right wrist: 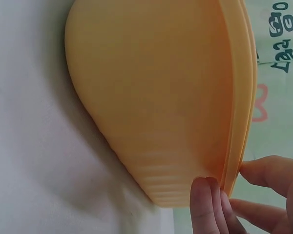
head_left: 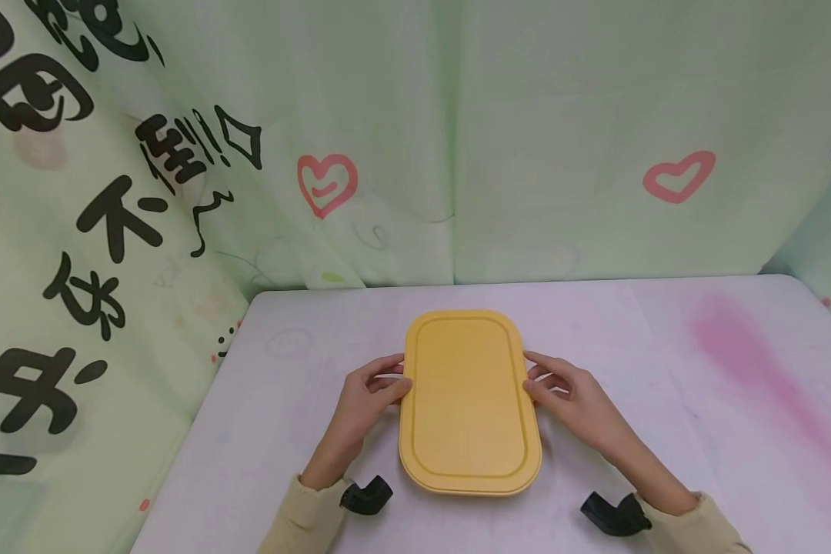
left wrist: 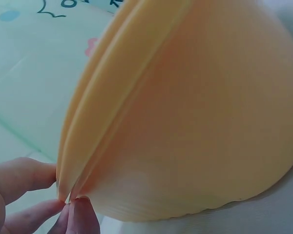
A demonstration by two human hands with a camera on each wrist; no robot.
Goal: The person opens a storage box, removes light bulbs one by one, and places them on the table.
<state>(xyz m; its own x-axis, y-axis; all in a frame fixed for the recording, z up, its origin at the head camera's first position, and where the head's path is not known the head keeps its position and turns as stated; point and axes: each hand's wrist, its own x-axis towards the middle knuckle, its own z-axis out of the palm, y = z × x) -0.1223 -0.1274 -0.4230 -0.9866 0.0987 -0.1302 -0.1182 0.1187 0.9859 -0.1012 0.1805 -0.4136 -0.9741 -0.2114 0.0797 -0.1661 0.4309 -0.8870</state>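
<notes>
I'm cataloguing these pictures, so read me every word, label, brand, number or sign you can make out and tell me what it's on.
Possibly "不": one of the large black characters on the curtain in the head view; the others are too slanted or cropped to read surely.
Dark lettering on the curtain in both wrist views: too small or cropped to read.
Two red hearts on the curtain: signs without words.
Yellow box: none visible.

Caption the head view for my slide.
Left hand and right hand grip opposite edges of a yellow box before a heart-patterned curtain.
</notes>
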